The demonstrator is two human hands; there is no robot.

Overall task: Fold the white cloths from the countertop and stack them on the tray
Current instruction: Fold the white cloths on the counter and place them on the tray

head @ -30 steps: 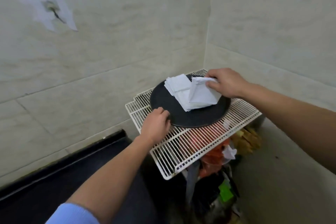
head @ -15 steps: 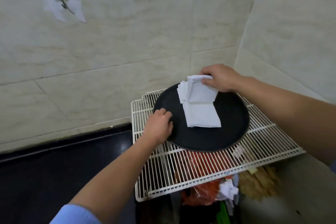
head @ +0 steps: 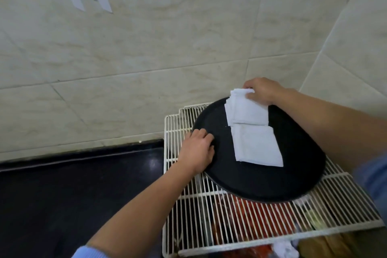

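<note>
White cloths (head: 246, 111), folded in a stack, at far side of black tray (head: 251, 184); my right hand (head: 261, 93) pinches their top edge. Another folded cloth (head: 257, 146) lies flat mid-tray, just nearer. My left hand (head: 198, 148) curls over the tray's left rim. Tray sits on wire rack (head: 209, 226).

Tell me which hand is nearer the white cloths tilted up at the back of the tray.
Right. The right hand pinches the top edge of the cloths; the left hand holds the tray at its left rim, apart from them.
</note>
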